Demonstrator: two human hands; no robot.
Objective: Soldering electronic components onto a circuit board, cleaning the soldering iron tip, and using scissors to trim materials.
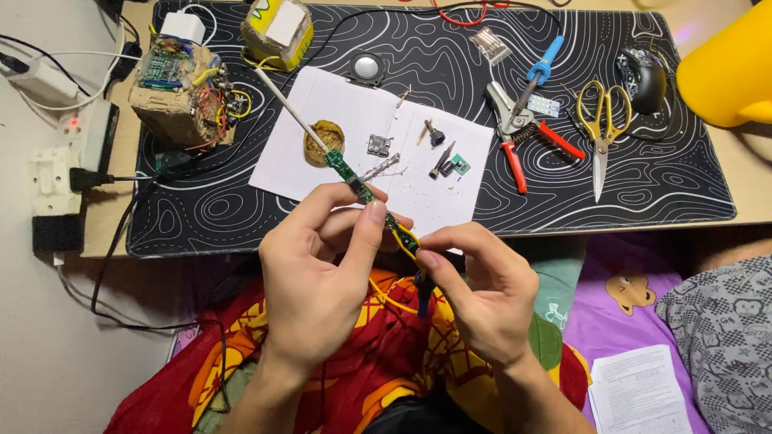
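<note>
Both hands meet near the camera — left hand [322,273] pinching the narrow green circuit board [362,191] steady, right hand [474,297] gripping its yellow-wired end [406,239] — above the counter's [643,193] near edge.

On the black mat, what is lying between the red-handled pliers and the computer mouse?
In the head view, yellow-handled scissors lie between the red-handled pliers and the computer mouse, blades pointing toward the person. A small white LED strip also sits there, beside the pliers.
</note>
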